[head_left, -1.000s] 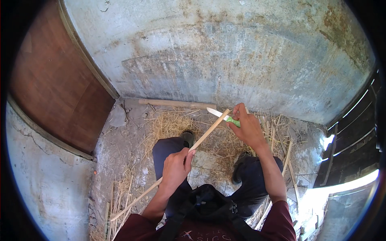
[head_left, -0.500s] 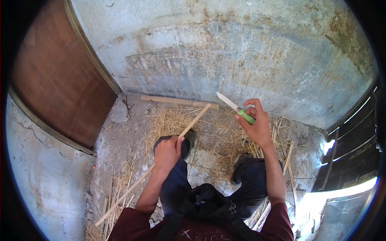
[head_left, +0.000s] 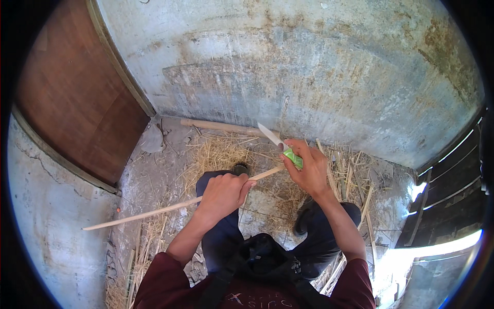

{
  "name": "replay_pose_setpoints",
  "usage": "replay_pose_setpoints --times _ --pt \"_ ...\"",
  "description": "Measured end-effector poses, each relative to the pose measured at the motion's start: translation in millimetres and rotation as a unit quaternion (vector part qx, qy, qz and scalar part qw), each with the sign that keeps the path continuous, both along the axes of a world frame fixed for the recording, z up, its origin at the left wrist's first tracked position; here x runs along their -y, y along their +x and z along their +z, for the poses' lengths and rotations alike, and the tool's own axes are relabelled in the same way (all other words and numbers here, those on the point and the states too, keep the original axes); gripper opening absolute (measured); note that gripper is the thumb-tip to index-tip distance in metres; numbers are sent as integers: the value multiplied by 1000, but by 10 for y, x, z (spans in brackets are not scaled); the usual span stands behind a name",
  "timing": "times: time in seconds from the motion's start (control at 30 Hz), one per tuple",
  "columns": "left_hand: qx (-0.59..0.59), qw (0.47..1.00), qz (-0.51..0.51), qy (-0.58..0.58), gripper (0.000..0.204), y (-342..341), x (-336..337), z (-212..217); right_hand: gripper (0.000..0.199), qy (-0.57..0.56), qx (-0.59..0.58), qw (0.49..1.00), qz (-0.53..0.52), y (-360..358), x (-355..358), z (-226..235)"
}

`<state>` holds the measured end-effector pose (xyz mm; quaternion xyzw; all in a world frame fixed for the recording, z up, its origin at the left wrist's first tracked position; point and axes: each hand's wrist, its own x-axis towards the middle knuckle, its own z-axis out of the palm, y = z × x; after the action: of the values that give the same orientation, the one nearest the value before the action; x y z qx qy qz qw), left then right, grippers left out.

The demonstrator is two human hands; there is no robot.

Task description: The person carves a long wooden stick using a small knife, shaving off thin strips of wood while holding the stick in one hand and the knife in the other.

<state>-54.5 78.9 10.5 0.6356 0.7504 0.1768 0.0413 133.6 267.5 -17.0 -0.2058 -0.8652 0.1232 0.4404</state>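
A weathered concrete wall (head_left: 309,77) curves behind a floor strewn with dry straw (head_left: 221,152), where the person crouches. Across the knees lies a long thin wooden stick (head_left: 154,211), its axis running from low on the left up toward the right. The left hand (head_left: 224,193) is closed around it near its right end. The right hand (head_left: 309,170), just beyond that tip, grips a green-handled knife (head_left: 283,147) with fingers curled tight, blade pointing up-left, away from the stick.
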Motion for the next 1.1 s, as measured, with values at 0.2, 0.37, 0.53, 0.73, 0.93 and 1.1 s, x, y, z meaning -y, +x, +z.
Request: replay_pose_setpoints --times 0.2,0.37,0.53,0.73,0.93,1.1 --pt "-21 998 -50 -23 38 -29 4 127 42 -49 -25 998 30 -15 43 -71" --pt "-61 997 -45 -17 36 -20 -62 436 57 -222 -1 972 73 -70 102 -143" --pt "-134 970 -107 172 27 6 -162 792 53 -302 -64 947 91 -153 135 -268" --pt "52 909 -235 340 24 258 36 950 51 -378 -146 911 72 -132 120 -176" --pt "332 914 -219 -77 31 -39 49 107 49 -457 -171 869 83 -79 196 -1" --pt "366 920 -133 46 47 3 -176 -337 47 -500 -201 835 114 -123 221 -21"
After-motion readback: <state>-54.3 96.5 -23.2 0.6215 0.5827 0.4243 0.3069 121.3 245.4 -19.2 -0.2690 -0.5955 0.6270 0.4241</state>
